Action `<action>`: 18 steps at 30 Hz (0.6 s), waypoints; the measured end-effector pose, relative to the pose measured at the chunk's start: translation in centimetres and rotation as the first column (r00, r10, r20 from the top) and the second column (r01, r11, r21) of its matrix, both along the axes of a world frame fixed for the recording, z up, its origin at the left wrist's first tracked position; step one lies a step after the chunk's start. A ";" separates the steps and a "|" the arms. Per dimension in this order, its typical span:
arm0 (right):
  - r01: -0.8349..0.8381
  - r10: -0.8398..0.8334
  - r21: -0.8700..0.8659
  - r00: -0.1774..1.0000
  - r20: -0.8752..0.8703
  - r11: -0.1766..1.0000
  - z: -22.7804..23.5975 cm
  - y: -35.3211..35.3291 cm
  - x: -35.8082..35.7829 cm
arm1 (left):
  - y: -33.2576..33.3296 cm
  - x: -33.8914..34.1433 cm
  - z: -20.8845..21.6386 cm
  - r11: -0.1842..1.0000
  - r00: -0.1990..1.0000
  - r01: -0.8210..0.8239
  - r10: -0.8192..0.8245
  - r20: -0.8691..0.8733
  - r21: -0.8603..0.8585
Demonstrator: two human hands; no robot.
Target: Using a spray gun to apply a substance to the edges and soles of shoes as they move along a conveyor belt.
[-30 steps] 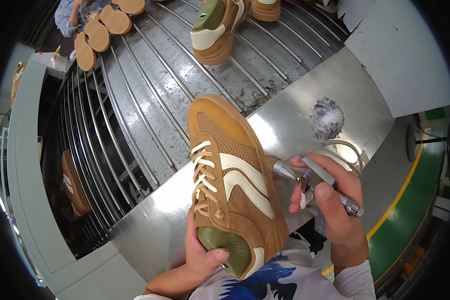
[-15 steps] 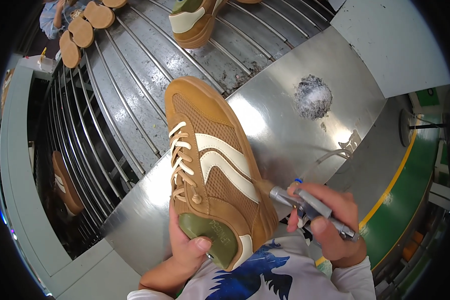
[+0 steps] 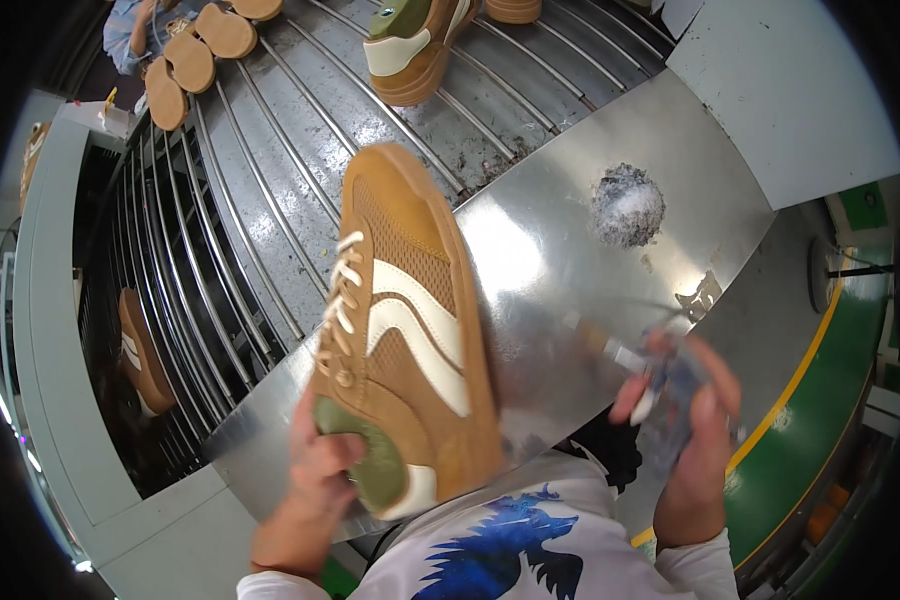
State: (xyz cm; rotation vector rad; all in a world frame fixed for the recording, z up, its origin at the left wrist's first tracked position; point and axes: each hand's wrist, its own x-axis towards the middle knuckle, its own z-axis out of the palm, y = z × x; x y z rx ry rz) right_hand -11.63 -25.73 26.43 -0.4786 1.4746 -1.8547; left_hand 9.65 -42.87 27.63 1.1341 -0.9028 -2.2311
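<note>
A tan-brown sneaker [image 3: 425, 330] with cream stripes is held up with its toe pointing away and its side facing me. Inside its heel opening sits a green shoe last [image 3: 365, 465]. My left hand [image 3: 315, 480] is closed round the heel end, thumb over the last. To the right of the shoe, my right hand [image 3: 705, 415] grips a silver-handled brush [image 3: 615, 350], its tan bristles apart from the shoe's sole edge. Motion smears the brush and the fingers around it.
A metal ledge [image 3: 530, 390] bears a crusty grey-white patch [image 3: 627, 206]. Beyond lies a rod conveyor [image 3: 315, 130] with another sneaker [image 3: 405, 65] and several upturned soles [image 3: 227, 33]. One more shoe [image 3: 142, 355] rests lower left. A person's sleeve [image 3: 122, 40] shows far left.
The brush has moved right, off the sole edge it was touching. My left hand has shifted the sneaker left and turned its toe more straight ahead.
</note>
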 end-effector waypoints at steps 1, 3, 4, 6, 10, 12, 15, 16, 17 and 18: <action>0.045 -0.044 0.019 0.998 -0.051 0.999 -1.1 -0.6 -1.4 | -1.0 0.2 0.7 0.980 0.994 0.078 -0.062 0.093 -0.182; 0.104 -0.098 0.047 0.988 -0.119 0.993 -2.9 -1.4 -4.4 | -2.3 0.7 2.2 0.815 0.937 0.314 -0.184 0.296 -0.488; 0.238 -0.222 0.060 0.955 -0.199 0.969 -3.9 -2.1 -5.5 | -2.7 1.2 3.0 0.668 0.885 0.442 -0.216 0.413 -0.599; 0.338 -0.311 0.056 0.909 -0.277 0.939 -4.8 -2.7 -6.7 | -3.1 2.1 3.6 0.283 0.751 0.655 -0.145 0.644 -0.700; 0.284 -0.235 0.146 0.930 -0.283 0.948 -4.7 -2.2 -8.2 | -3.9 2.1 1.8 -0.461 0.657 0.675 0.019 0.754 -0.577; 0.162 -0.141 0.114 0.974 -0.176 0.980 -2.2 -2.3 -7.4 | -4.8 1.7 1.1 -0.428 0.714 0.636 0.010 0.701 -0.642; -0.226 0.235 0.087 0.965 -0.116 0.970 -0.1 -5.1 -4.9 | -4.5 1.4 0.6 -0.454 0.698 0.644 0.019 0.716 -0.616; -0.239 0.248 0.087 0.963 -0.109 0.967 0.4 -6.4 -3.8 | -4.6 1.7 0.4 -0.445 0.693 0.654 0.027 0.720 -0.612; -0.318 0.325 0.096 0.944 -0.063 0.943 1.0 -7.9 -2.5 | -4.6 2.0 0.2 -0.423 0.704 0.645 0.003 0.711 -0.637; -0.391 0.395 0.099 0.919 -0.016 0.915 1.5 -9.0 -1.6 | -4.7 2.1 0.0 -0.404 0.714 0.634 -0.023 0.700 -0.660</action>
